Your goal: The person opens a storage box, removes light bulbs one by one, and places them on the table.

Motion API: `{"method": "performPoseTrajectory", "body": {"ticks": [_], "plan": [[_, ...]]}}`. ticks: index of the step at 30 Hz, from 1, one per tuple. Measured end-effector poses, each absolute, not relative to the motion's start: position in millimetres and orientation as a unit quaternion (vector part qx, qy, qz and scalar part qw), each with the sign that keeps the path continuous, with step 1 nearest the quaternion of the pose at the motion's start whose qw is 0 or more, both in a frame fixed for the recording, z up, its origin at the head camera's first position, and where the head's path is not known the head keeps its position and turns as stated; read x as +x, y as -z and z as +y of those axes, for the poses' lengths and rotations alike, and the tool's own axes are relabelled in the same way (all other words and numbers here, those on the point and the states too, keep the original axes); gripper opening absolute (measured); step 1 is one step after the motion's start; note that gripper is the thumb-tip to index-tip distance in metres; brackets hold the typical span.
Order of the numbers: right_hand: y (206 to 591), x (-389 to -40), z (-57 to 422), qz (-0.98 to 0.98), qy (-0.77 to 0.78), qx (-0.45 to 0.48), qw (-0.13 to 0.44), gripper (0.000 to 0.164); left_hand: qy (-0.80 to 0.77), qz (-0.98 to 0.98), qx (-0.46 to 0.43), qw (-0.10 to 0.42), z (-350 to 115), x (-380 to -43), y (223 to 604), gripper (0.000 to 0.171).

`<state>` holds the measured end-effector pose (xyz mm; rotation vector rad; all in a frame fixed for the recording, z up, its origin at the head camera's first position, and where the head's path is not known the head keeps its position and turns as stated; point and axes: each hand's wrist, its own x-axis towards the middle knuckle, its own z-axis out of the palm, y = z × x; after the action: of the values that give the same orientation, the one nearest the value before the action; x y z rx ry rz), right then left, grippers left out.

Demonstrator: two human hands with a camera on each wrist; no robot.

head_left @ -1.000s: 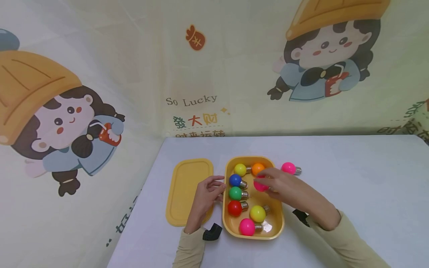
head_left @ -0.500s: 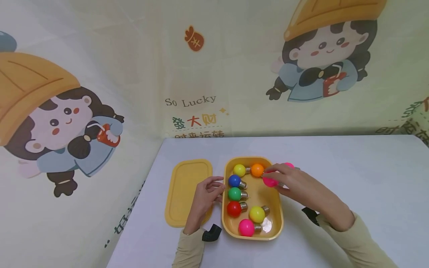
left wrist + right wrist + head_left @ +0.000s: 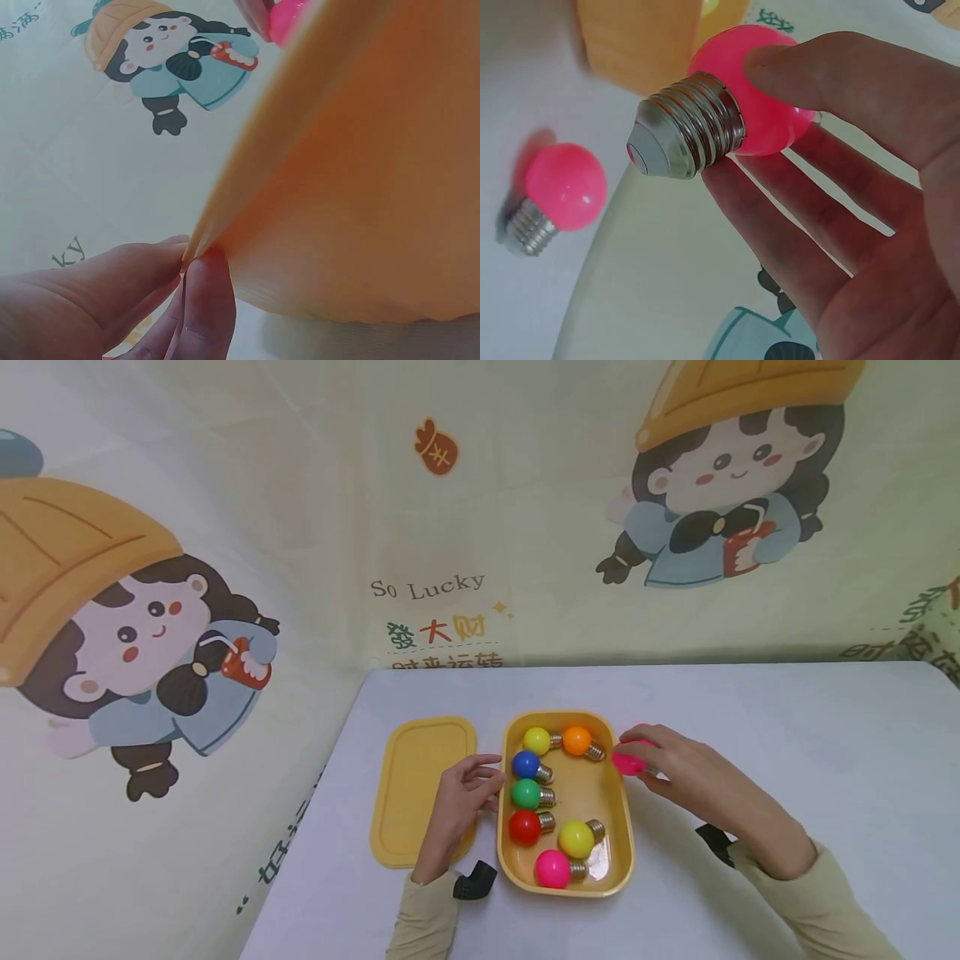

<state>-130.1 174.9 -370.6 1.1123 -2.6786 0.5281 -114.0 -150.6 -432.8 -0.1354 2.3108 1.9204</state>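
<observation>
A held pink bulb (image 3: 739,112) sits in the right hand (image 3: 690,772), at the right edge of the tray (image 3: 588,789). The right grip is pinching the bulb's round part, thumb on one side and fingers on the other, leaving the metal screw base uncovered. A loose pink bulb (image 3: 566,186) lies on the surface (image 3: 787,735) near that hand, well apart from the held one in the right wrist view; the hand covers most of it in the head view.

The left hand (image 3: 467,789) is at the tray's left side, its grip pinching the rim between thumb and finger.

Inside the tray, a yellow bulb (image 3: 536,741) and an orange bulb (image 3: 577,741) lie along the far end. Down the left side come a blue bulb (image 3: 527,764), a green bulb (image 3: 526,794) and a red bulb (image 3: 525,827). Nearer the person are another yellow bulb (image 3: 576,840) and a tray-end pink bulb (image 3: 553,869).

A flat yellow lid (image 3: 416,785) lies left of the tray, partly under the left hand in view. Beige sleeves (image 3: 426,918) cover the arms. Behind the surface hangs a pale cloth (image 3: 540,527) printed with cartoon figures and "So Lucky".
</observation>
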Motion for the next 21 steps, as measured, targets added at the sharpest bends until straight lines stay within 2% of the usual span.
{"method": "performPoseTrajectory", "body": {"ticks": [10, 21], "plan": [[387.7, -136.5, 185.9, -0.901, -0.177, 0.377, 0.125, 0.041, -0.64, 0.766, -0.03, 0.06, -145.3, -103.5, 407.0, 0.036], [401.8, -140.0, 193.5, -0.914, -0.174, 0.352, 0.102, 0.046, -0.639, 0.765, -0.039, 0.067, -144.5, -104.0, 402.2, 0.035]]}}
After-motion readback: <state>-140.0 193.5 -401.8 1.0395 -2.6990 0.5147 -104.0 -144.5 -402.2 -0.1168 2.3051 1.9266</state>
